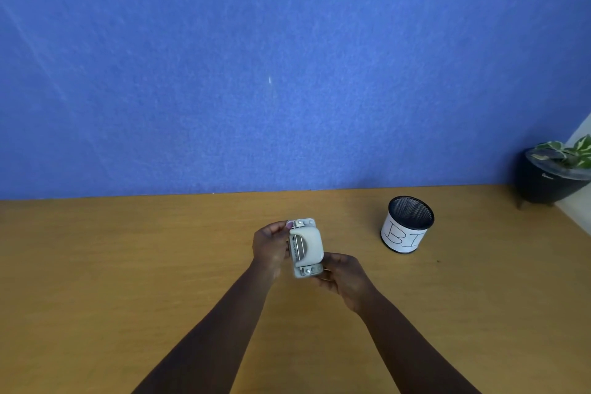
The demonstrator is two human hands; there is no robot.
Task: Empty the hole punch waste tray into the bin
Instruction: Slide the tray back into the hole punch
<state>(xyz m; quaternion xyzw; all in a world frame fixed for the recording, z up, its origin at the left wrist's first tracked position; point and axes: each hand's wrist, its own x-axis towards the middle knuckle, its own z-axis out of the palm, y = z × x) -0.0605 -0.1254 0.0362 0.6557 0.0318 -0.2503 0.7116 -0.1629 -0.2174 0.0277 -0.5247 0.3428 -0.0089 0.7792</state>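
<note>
A small grey-white hole punch (306, 247) is held above the wooden table (128, 265), its long axis pointing away from me. My left hand (270, 248) grips its left side, thumb near the far end. My right hand (343, 278) holds the near right corner from below. The waste tray on the underside is hidden. The bin (406, 224), a black mesh cup wrapped in white paper with hand-drawn letters, stands upright on the table to the right of the punch, apart from both hands.
A black pot with a green-and-white plant (551, 177) stands at the far right corner of the table. A blue felt partition (287, 57) rises along the table's back edge. The table's right edge runs just past the pot.
</note>
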